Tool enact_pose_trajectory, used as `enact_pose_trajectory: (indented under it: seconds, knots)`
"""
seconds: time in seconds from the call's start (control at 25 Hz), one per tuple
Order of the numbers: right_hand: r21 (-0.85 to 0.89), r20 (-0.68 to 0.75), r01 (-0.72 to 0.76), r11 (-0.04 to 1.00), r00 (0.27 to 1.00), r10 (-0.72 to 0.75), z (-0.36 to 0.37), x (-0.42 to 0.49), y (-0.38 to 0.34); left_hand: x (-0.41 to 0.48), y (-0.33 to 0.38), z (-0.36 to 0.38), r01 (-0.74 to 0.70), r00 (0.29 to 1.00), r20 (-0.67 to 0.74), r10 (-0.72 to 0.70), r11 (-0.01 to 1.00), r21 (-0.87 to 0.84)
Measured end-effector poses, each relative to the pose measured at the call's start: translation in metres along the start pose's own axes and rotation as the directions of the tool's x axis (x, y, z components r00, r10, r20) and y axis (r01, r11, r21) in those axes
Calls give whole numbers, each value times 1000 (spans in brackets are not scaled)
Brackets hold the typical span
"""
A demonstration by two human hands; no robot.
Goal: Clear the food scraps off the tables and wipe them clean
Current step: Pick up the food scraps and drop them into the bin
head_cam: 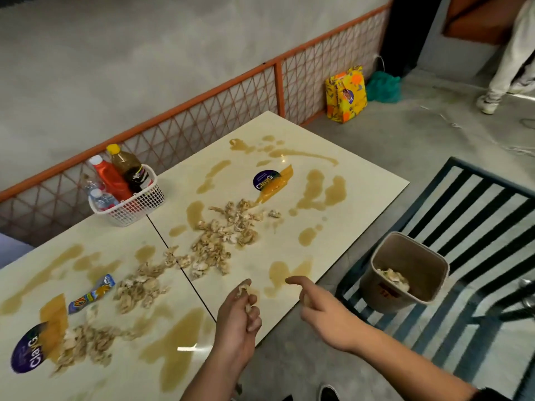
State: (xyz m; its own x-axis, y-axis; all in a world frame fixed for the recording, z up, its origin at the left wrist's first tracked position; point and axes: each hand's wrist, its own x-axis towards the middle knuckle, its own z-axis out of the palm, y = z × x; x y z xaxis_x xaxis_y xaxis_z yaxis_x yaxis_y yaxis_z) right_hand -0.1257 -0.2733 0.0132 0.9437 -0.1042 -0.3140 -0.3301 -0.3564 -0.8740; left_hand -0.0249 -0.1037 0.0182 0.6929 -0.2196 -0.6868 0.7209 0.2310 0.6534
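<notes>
The left hand (237, 316) hangs over the near edge of the tables, fingers curled round a clump of pale food scraps (225, 238) — bits show between the knuckles and at the fingertips. Just to its right, the right hand (327, 311) reaches over the table corner with its index finger stretched out and the other fingers tucked under; I cannot tell whether they hold anything.

Two cream tables stand pushed together with a dark seam between them: the left table (115, 235) and the right table (376, 183). Most scraps lie loose in a ragged trail across both tops, thickest on the right table just beyond the seam, with another heap near the left table's front edge. Brown spilled liquid (324, 189) pools in patches over both surfaces. Each top carries a round purple ClayG sticker (265, 179), and a blue snack wrapper (92, 293) lies among the scraps on the left.

A tan bin (376, 285) sits on a dark slatted chair (451, 162) beside the right table — a few scraps lie in it. At the far edge, a white basket (136, 206) straddling the seam holds a red sauce bottle (113, 178), a brown sauce bottle (127, 166) and small water bottles. A yellow paper bag (346, 94) stands on the floor by the orange lattice fence.
</notes>
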Motion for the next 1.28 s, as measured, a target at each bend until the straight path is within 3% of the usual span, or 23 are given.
enact_pose_trajectory:
  seconds: [0.08, 0.24, 0.4, 0.56, 0.68, 0.8, 0.92, 1.08, 1.16, 1.28]
  knots:
    - [136, -87, -122, 983, 987, 135, -25, -13, 35, 0, -7, 11, 45, 999, 6, -44, 998, -34]
    - [379, -236, -299, 876, 884, 404, -74, -30, 94, -8, -19, 38, 142, 990, 30, -140, 987, -72]
    - [569, -321, -394, 722, 702, 636, -118, -26, 143, -11, -27, 55, 165, 984, 65, -163, 986, -24]
    - [652, -380, -369, 663, 597, 707, -158, -14, 170, -12, -33, 69, 161, 983, 85, -165, 986, 50]
    - [678, -415, -326, 659, 571, 708, -181, -4, 184, -12, -36, 74, 85, 991, 89, -97, 987, 139]
    - [642, -410, -405, 651, 536, 738, -179, -2, 200, -13, -37, 77, 45, 989, 127, -72, 978, 205]
    - [533, -360, -512, 674, 583, 728, -150, -11, 189, -9, -40, 78, 30, 987, 149, -66, 973, 228]
    - [499, -78, -493, 713, 794, 603, -90, -28, 131, -3, -48, 84, -29, 978, 207, -24, 968, 251]
    - [620, 86, -428, 658, 871, 484, -67, -32, 99, -5, -51, 92, -88, 959, 284, 1, 951, 295]
    - [808, 229, -365, 463, 918, 324, -54, -30, 57, -16, -55, 109, -254, 892, 450, 47, 875, 412]
